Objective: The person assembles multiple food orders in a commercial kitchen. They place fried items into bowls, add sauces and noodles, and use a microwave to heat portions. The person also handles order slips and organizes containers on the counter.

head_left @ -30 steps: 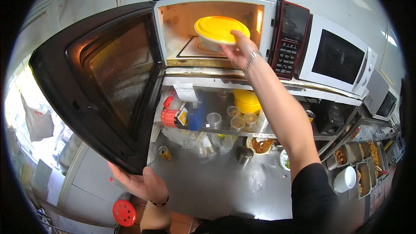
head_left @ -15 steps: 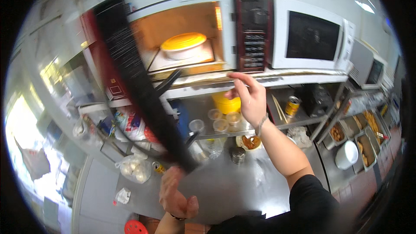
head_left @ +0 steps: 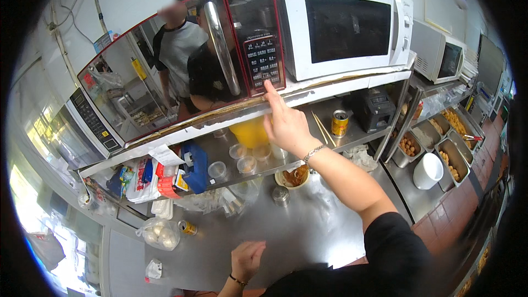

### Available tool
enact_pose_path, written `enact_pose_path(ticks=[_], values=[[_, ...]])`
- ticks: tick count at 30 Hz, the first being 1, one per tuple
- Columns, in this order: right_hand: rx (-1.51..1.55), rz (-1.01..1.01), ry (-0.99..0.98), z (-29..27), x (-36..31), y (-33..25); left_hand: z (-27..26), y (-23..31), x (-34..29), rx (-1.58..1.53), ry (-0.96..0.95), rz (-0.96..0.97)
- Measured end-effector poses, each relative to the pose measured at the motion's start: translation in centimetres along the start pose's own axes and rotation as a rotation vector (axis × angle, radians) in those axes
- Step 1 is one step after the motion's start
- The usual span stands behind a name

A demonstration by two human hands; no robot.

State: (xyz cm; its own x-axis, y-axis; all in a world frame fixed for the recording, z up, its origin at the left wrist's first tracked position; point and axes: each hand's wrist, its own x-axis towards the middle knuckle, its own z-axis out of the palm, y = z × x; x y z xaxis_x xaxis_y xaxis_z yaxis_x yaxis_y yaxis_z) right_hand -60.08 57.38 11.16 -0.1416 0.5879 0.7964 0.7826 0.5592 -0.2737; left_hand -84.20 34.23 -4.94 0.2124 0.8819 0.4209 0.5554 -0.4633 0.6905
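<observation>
Right of the hands (forefinger extended) at the microwave keypad

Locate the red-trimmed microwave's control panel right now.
In the head view, the control panel sits upper centre, right of the reflective door and left of the nearer white microwave; the right hand is at its lower edge.

Upper shelf; atop, dark microwave; white microwave
</observation>
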Motion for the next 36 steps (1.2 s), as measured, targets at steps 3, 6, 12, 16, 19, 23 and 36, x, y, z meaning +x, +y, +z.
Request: enact_pose_path(ticks=[3,6,12,16,19,23,36], values=[[0.009,0.006,-0.052,-0.2,-0.4,0.4,1.3,-1.3,-2.9,0.064,-0.124,-0.167],[0.079,-0.082,0.043,-0.8,-0.6,0.8,2.3,-2.0,-5.0,0.037,-0.166,-0.124],[0.022,-0.071,-0.045,-1.6,-0.4,1.3,1.3,-0.4,-1.2,0.204,-0.189,-0.361],[0.071,-0.078,-0.023,-1.6,-0.4,1.5,-6.1,2.6,11.7,0.375,0.207,0.172],[0.075,-0.098,-0.030,-1.6,-0.4,1.7,-11.6,9.1,21.7,0.242,0.347,0.331],[0.031,-0.120,-0.054,-1.8,-0.2,2.1,-14.7,20.6,35.4,0.372,0.281,0.782],[-0.041,-0.144,-0.073,-2.5,-0.1,2.2,-13.0,34.1,43.2,0.942,-0.077,0.250]])
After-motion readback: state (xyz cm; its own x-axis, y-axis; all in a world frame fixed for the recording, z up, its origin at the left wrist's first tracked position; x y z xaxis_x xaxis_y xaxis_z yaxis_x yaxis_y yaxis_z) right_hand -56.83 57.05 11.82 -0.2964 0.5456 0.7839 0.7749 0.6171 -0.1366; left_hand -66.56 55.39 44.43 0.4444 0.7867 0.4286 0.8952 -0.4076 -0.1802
